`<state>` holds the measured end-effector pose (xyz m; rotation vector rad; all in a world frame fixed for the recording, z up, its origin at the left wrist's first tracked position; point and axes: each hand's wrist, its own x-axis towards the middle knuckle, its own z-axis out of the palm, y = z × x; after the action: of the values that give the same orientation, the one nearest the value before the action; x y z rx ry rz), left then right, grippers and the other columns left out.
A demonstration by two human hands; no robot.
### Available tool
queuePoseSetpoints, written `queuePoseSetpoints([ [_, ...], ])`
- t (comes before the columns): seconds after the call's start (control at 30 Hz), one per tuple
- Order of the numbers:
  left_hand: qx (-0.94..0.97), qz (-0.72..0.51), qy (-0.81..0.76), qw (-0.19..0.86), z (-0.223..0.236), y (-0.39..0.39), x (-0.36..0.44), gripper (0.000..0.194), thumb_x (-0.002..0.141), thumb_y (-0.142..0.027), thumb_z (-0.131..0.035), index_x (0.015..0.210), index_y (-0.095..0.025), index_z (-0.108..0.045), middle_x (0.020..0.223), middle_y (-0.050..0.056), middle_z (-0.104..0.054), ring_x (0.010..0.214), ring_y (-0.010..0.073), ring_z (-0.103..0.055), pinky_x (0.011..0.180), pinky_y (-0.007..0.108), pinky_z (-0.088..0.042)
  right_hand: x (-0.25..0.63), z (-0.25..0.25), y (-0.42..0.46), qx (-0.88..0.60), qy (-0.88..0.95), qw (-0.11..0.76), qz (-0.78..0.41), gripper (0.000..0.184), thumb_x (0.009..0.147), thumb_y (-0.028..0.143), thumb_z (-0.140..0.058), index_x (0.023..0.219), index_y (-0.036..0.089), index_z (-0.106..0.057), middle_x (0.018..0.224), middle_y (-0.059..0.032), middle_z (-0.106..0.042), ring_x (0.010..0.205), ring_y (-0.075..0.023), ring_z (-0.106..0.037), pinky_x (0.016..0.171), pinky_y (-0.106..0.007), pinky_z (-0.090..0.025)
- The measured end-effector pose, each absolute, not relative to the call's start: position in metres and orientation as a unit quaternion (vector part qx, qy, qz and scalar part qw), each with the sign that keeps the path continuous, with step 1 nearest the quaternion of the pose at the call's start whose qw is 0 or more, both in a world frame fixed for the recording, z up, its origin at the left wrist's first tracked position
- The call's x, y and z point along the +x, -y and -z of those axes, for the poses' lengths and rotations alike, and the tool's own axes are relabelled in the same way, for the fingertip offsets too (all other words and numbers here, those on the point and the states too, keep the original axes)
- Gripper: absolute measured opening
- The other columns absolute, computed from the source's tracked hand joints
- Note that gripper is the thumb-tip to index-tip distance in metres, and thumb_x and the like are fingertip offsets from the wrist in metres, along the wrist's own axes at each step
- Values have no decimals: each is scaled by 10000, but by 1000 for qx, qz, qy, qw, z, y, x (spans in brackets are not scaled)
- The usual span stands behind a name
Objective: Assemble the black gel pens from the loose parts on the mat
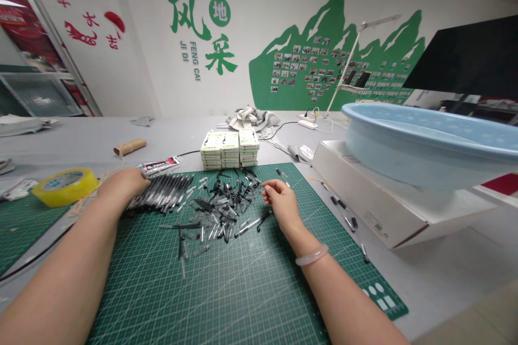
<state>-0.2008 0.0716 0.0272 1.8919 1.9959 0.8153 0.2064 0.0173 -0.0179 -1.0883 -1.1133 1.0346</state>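
Note:
A green cutting mat (243, 291) lies in front of me. On its far left, my left hand (121, 183) rests on a row of assembled black pens (162, 197), fingers curled over their ends. Scattered pen parts (220, 210), black caps and clear tubes, cover the mat's middle. My right hand (281, 199), with a pale bangle on its wrist, pinches a small clear pen part at the right edge of that pile.
Stacked white-green small boxes (230, 149) stand behind the mat. A yellow tape roll (65, 186) and a cardboard tube (129, 146) lie at left. At right, a light blue basin (429, 143) sits on a white carton (380, 199), with loose pens (343, 210) beside it.

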Motion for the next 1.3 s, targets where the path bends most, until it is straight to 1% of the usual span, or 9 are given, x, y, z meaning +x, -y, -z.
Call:
queuePoseSetpoints([
  [0.13, 629, -188, -753, 46, -35, -68, -158, 164, 679, -311, -640, 689, -153, -679, 713, 118, -667, 858, 311, -568, 815, 409, -386, 204, 18, -17, -478, 486, 589, -435, 178, 720, 330, -588, 788, 168, -617, 616, 6, -590, 539, -131, -520, 494, -243, -411],
  [0.2, 659, -161, -733, 36, -37, -67, -128, 214, 736, -344, -578, 796, -186, -709, 878, 120, -702, 891, 304, -587, 817, 392, -405, 204, 19, -17, -483, 493, 585, -426, 163, 733, 311, -565, 793, 170, -620, 616, 7, -592, 539, -134, -525, 492, -244, -417],
  [0.33, 793, -102, -598, 51, -27, -62, -73, 310, 829, -383, -479, 965, -236, -716, 1025, 67, -712, 951, 250, -618, 863, 333, -433, 207, 22, -19, -506, 523, 562, -394, 170, 781, 274, -507, 837, 180, -637, 651, 0, -615, 574, -149, -563, 526, -261, -457],
  [0.43, 866, -105, -485, 68, -11, -55, -48, 485, 884, -483, -417, 1253, -226, -599, 1357, 83, -551, 1261, 261, -463, 1053, 364, -329, 209, 23, -18, -536, 600, 512, -302, 214, 809, 222, -496, 924, 195, -675, 854, -34, -696, 784, -177, -634, 732, -313, -503],
  [0.53, 889, -60, -439, 113, 1, -46, -38, 594, 899, -575, -354, 1436, -321, -366, 1553, 38, -259, 1425, 286, -188, 1132, 503, -153, 209, 24, -16, -542, 693, 429, -204, 297, 822, 174, -519, 1075, 197, -674, 1112, -62, -682, 1062, -196, -590, 979, -356, -410],
  [0.63, 887, -6, -437, 151, 1, -38, -36, 617, 887, -621, -341, 1457, -395, -270, 1576, 10, -166, 1442, 309, -93, 1112, 596, -78, 206, 25, -11, -527, 765, 330, -166, 423, 837, 195, -552, 1257, 224, -588, 1329, -62, -567, 1270, -219, -445, 1089, -392, -297],
  [0.8, 883, 50, -423, 199, -19, -32, -40, 629, 861, -614, -419, 1437, -376, -334, 1565, 30, -214, 1436, 297, -137, 1128, 559, -101, 202, 27, -4, -522, 808, 225, -154, 468, 876, 322, -550, 1341, 300, -507, 1474, -21, -412, 1389, -287, -272, 1122, -505, -201],
  [1.03, 872, 56, -399, 277, -43, -25, -55, 574, 807, -504, -574, 1357, -370, -478, 1490, 13, -395, 1362, 278, -348, 1125, 456, -239, 202, 25, -2, -508, 816, 242, -136, 370, 885, 296, -542, 1245, 237, -605, 1361, -58, -542, 1297, -219, -422, 1099, -396, -282],
  [1.3, 845, 37, -434, 311, -62, -20, -61, 496, 776, -401, -601, 1271, -385, -574, 1339, -25, -575, 1227, 261, -517, 1057, 391, -371, 206, 21, -6, -493, 804, 308, -124, 254, 854, 205, -572, 1083, 223, -682, 1161, -40, -667, 1115, -186, -563, 988, -314, -398],
])
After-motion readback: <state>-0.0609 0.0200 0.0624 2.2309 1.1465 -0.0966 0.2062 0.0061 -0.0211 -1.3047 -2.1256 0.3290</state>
